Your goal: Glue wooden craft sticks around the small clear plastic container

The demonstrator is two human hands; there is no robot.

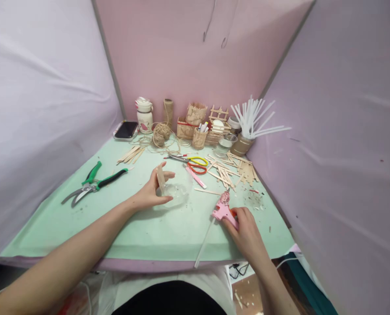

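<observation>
My left hand (pixel 151 191) grips a clear plastic cup (pixel 177 190) lying on its side on the green mat (pixel 83 218), with a wooden stick (pixel 161 178) pressed against it under the fingers. My right hand (pixel 244 229) is closed round a pink glue gun (pixel 224 210) near the mat's front right, nozzle pointing away from me. A white glue stick (pixel 204 243) juts from the gun's back toward the table edge.
Green-handled pruning shears (pixel 93 183) lie at the left. Scissors (pixel 193 162), a pink pen (pixel 196 177) and scattered wooden sticks (pixel 234 173) lie beyond the cup. Along the back stand a phone (pixel 126 130), a jar (pixel 144 115), a twine ball (pixel 161 133), stick-built holders (pixel 200 124) and white straws (pixel 254 120). Fabric walls close in on three sides.
</observation>
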